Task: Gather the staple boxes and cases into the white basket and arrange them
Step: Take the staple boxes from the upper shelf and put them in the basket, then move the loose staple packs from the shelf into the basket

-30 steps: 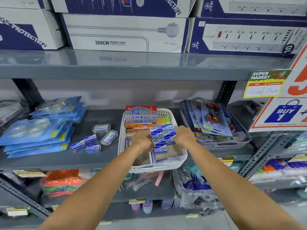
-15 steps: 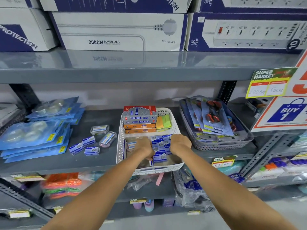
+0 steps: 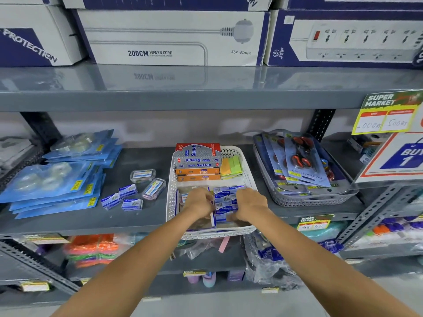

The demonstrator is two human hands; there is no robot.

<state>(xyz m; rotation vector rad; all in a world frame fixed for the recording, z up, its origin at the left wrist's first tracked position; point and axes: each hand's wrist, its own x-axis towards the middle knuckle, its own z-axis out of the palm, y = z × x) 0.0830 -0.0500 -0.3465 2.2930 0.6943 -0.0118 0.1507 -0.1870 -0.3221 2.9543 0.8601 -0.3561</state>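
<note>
The white basket (image 3: 248, 177) stands on the grey middle shelf. Its back holds stacked Softek and Trio boxes (image 3: 198, 164) and sticky notes (image 3: 231, 168). In its front half lies a cluster of small blue-and-white staple boxes (image 3: 225, 197). My left hand (image 3: 199, 202) and my right hand (image 3: 249, 203) are both inside the basket, pressed against that cluster from either side, fingers curled on the boxes. On the shelf left of the basket lie three loose staple boxes (image 3: 122, 199) and two clear plastic cases (image 3: 148, 181).
Blue blister packs (image 3: 57, 177) are piled at the shelf's left. A grey tray of scissor sets (image 3: 302, 170) stands right of the basket. Power-cord boxes (image 3: 169, 37) fill the shelf above. A promo sign (image 3: 396, 156) hangs at right.
Both hands have sunk lower into the basket with the cluster of staple boxes, which was held above the rim a second ago. The view has shifted slightly.
</note>
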